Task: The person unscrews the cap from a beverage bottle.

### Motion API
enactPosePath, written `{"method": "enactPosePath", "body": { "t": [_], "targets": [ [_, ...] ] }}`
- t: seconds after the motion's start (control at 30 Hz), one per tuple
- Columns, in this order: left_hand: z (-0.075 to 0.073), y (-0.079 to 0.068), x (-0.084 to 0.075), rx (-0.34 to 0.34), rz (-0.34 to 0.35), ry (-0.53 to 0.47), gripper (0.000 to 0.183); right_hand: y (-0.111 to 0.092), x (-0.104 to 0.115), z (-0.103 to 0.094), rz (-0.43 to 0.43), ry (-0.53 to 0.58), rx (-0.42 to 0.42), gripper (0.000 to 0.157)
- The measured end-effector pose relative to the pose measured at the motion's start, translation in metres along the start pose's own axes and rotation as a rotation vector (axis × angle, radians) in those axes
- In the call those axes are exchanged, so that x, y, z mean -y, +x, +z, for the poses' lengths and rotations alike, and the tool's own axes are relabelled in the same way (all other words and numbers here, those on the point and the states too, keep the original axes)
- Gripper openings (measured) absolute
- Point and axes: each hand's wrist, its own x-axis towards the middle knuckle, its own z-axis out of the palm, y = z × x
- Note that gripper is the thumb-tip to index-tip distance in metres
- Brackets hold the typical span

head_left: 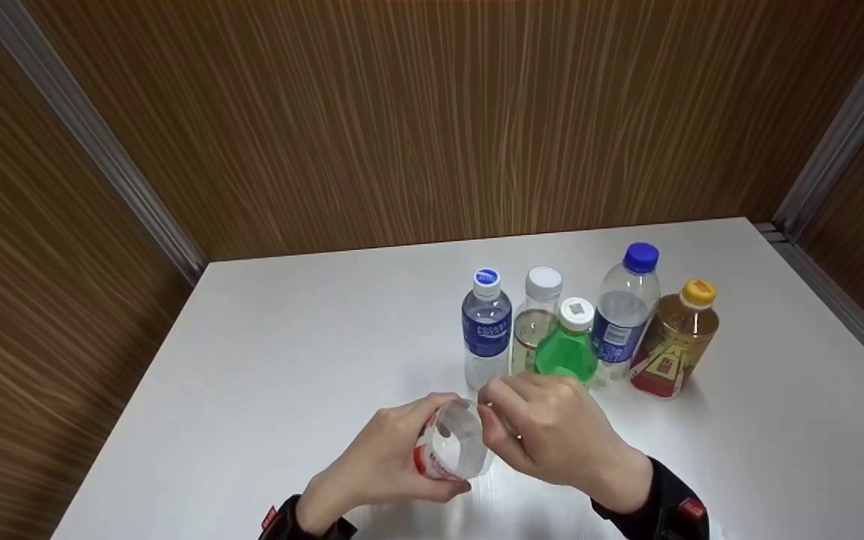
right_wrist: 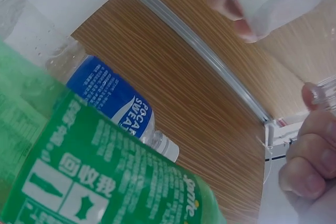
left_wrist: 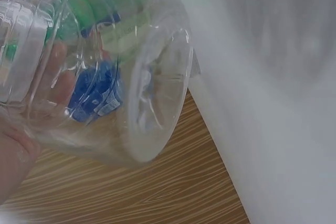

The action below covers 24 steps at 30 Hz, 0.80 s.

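My left hand (head_left: 391,454) grips a tilted clear plastic bottle (head_left: 468,439) with a red and white label. In the left wrist view the bottle's round, clear base (left_wrist: 160,93) faces right, and fingers show through its wall. Beside the bottle, my right hand (head_left: 556,427) has curled fingers, with thumb and forefinger pinching at its edge. The right wrist view shows a clear ridged part (right_wrist: 326,94) of the bottle at those fingertips; whether a cap is on it cannot be made out. Just beyond the right hand stands a green Sprite bottle (head_left: 567,352) with a white cap.
Behind the hands stand a blue-labelled Pocari Sweat bottle (head_left: 487,330), a white-capped clear bottle (head_left: 533,322), a blue-capped water bottle (head_left: 623,315) and a yellow-capped brown drink bottle (head_left: 676,341). The white table (head_left: 289,337) meets wood-grain panels (head_left: 402,127) at its back.
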Motion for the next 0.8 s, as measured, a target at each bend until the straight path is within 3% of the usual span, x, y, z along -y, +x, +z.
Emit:
{"method": "enactPosePath", "body": {
  "t": [0.13,0.23,0.37,0.6,0.73,0.8],
  "targets": [
    [-0.001,0.000,-0.001,0.004,0.013,-0.003,0.076,0.001,-0.002,0.000,-0.067,0.000,-0.030,0.042],
    [0.000,0.000,-0.002,-0.013,0.027,0.022,0.075,0.001,-0.001,-0.001,-0.065,-0.005,-0.035,0.042],
    [0.001,0.000,-0.002,-0.047,0.043,0.059,0.074,0.000,0.002,-0.003,0.015,-0.010,-0.021,0.044],
    [0.007,0.002,-0.002,-0.138,0.064,0.175,0.077,-0.002,0.008,-0.005,0.239,-0.015,0.048,0.056],
    [0.010,0.003,0.000,-0.201,0.086,0.257,0.078,-0.002,0.011,-0.005,0.298,-0.009,0.079,0.052],
    [0.011,0.003,0.001,-0.216,0.089,0.279,0.079,-0.002,0.013,-0.004,0.310,-0.009,0.091,0.042]
  ]
}}
